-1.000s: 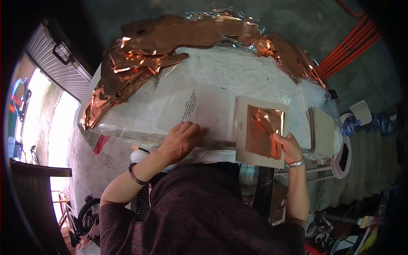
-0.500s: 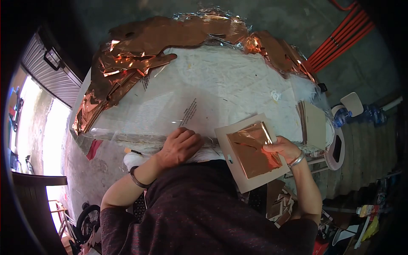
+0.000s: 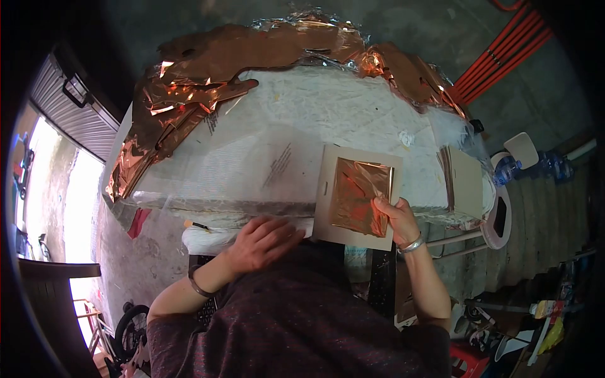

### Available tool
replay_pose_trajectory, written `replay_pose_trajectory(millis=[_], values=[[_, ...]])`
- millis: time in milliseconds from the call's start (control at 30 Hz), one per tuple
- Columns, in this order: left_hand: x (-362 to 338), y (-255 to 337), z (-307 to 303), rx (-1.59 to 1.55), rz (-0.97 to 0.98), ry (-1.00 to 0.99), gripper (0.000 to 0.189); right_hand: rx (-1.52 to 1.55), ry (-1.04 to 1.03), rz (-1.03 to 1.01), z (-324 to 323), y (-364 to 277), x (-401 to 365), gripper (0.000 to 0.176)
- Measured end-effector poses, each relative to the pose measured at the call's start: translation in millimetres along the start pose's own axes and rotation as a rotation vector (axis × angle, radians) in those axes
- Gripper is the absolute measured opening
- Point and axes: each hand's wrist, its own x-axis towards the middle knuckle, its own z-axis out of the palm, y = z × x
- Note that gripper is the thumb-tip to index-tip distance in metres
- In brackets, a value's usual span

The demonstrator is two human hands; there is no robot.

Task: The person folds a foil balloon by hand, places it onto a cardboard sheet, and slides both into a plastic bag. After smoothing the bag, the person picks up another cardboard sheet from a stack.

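Observation:
My right hand [image 3: 402, 222] grips a beige card [image 3: 324, 214] by its right edge, thumb on top. A square of shiny copper-coloured foil [image 3: 359, 198] lies on the card's face, with creases and reddish reflections; the thumb presses its right side. The card is held up at the table's near edge. To the left of it, apart from the card, is my left hand [image 3: 268, 240], low in front of my body. Its fingers are smeared by motion, and nothing can be made out in them.
Crumpled copper foil [image 3: 239, 53] lines the far and left rim of the plastic-covered table [image 3: 296, 107]. A stack of beige cards [image 3: 465, 179] stands at its right end. A brush-like tool [image 3: 196, 224] lies near the front left. Red poles [image 3: 501, 57] and blue bottles [image 3: 507, 171] are beyond.
The card with its foil has moved up and left and turned more upright, with my right hand on it. My left hand has dropped slightly from the table edge, its fingers now blurred.

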Motion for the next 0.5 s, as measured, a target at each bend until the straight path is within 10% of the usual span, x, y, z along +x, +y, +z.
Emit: replay_pose_trajectory(millis=[133, 200, 300, 500], values=[[-38, 15, 4, -0.411, -0.31, -0.301, 0.031, -0.005, 0.05, -0.095, 5, 6, 1, 0.008], [-36, 14, 19, -1.312, -1.27, -0.236, 0.04, -0.013, 0.043, -0.085, 5, 5, 0, 0.008], [-15, 3, 33, -1.905, -1.644, 0.078, 0.045, -0.026, 0.005, -0.058, 1, 4, 0, 0.007], [4, 15, 31, -1.835, -1.457, -0.013, 0.049, -0.096, 0.096, -0.163, 15, 7, -5, 0.011]])
